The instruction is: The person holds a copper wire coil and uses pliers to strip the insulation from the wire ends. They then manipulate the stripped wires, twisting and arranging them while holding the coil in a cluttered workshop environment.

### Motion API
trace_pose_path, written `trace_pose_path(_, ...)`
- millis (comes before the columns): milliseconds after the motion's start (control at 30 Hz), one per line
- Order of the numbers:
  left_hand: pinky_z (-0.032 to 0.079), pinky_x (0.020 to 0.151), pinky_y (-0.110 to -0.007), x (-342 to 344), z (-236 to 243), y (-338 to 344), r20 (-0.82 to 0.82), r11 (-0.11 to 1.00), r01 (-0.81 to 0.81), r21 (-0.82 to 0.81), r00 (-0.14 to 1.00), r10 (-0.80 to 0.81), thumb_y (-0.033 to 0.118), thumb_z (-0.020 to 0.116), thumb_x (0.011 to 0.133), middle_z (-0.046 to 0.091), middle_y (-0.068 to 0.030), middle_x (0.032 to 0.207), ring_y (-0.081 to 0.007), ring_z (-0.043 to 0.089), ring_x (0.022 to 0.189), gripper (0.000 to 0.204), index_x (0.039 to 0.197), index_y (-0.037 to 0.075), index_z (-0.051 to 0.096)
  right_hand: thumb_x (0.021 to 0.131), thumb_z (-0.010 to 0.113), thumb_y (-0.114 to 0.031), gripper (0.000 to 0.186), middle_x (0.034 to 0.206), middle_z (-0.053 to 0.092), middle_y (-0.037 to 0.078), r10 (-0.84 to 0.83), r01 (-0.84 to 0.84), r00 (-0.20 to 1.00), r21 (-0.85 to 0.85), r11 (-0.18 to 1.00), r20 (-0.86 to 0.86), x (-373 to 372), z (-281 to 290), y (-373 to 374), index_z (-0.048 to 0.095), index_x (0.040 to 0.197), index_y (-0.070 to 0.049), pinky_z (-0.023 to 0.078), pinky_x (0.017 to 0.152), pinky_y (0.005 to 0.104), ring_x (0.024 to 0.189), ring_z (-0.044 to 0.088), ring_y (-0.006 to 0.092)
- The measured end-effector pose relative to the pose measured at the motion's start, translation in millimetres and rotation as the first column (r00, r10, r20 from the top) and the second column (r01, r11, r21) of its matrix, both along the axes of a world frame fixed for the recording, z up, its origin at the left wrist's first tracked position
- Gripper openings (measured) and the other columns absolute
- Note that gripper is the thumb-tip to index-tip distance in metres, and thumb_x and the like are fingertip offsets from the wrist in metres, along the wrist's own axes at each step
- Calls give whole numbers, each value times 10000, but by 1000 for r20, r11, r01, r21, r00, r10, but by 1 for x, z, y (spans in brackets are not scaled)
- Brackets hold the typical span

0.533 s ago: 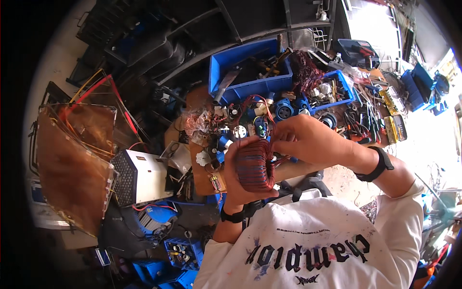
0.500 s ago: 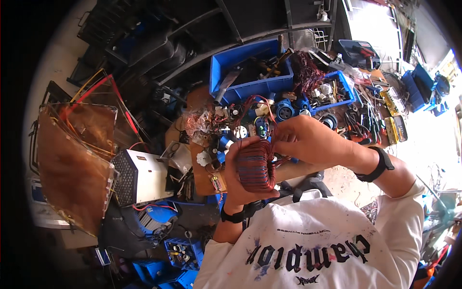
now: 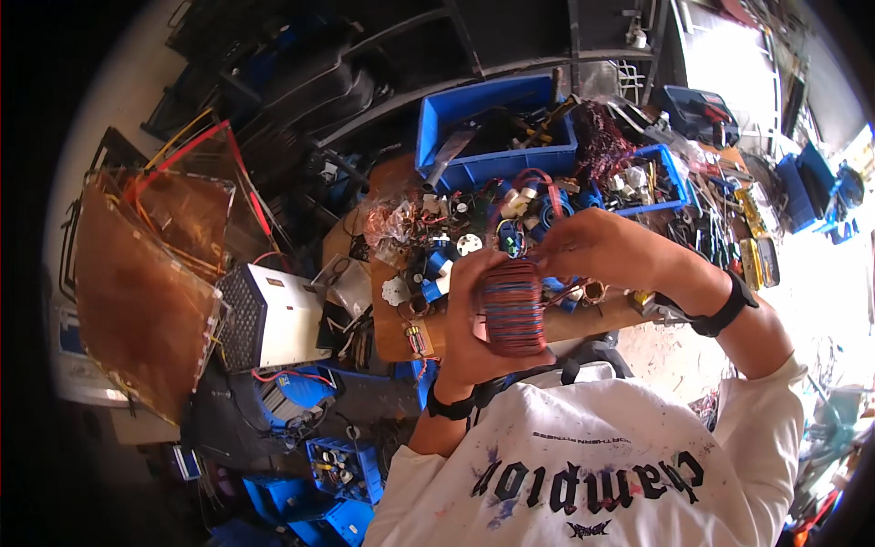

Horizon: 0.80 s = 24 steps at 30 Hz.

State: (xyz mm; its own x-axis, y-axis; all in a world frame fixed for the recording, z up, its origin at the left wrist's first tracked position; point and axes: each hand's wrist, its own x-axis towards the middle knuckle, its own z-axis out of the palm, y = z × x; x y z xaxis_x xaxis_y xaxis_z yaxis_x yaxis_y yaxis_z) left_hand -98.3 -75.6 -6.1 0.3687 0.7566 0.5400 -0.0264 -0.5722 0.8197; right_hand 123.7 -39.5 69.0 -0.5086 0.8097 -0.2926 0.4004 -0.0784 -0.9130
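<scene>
A thick wire-wound coil, with rows of reddish-brown and bluish wire, stands in front of my chest above the bench's near edge. My left hand is wrapped round its left side and underside, the thumb reaching along the bottom. At the coil's upper right corner my right hand is closed, fingers bent together on the coil's red wire; the fingertips are partly hidden and slightly blurred. Loose red wire loops up beyond the coil, over the parts on the bench.
Behind stand a large blue bin of tools and a smaller blue tray of parts. Plugs and fittings crowd the wooden bench. Hand tools lie at right. A white metal box and brown sheets stand left.
The coil has turned in my left hand, so its wound side faces me more squarely. Both hands stay at it. The whole view has shifted slightly, with the bench moving rightward.
</scene>
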Motion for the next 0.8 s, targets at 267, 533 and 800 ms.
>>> trace_pose_path(267, 455, 976, -390, 14, 4, -5, 119, 985, 48, -164, 992, -29, 275, 969, 493, 452, -140, 1329, -256, 505, 1216, 1174, 1431, 36, 306, 860, 636, -116, 260, 940, 680, 70, -62, -15, 933, -210, 978, -354, 19, -31, 2, 646, 1055, 56, 476, 798, 261, 847, 622, 130)
trace_pose_path(533, 447, 991, -359, 20, 10, -3, 356, 937, 234, -258, 925, -133, 158, 956, 510, 482, -130, 1309, -226, 517, 1195, 1111, 1412, 23, 322, 822, 624, -101, 231, 881, 662, 58, -149, 32, 898, -274, 961, -415, 17, -25, -3, 660, 998, 44, 462, 754, 254, 795, 600, 121)
trace_pose_path(800, 470, 974, -337, 17, 9, -5, 371, 902, 139, -409, 928, 25, 256, 956, 508, 504, -139, 1307, -211, 541, 1168, 1147, 1412, -20, 306, 867, 581, -125, 207, 877, 635, 34, -222, 160, 913, -200, 967, -343, 8, -26, -8, 634, 1004, 22, 473, 740, 229, 791, 588, 93)
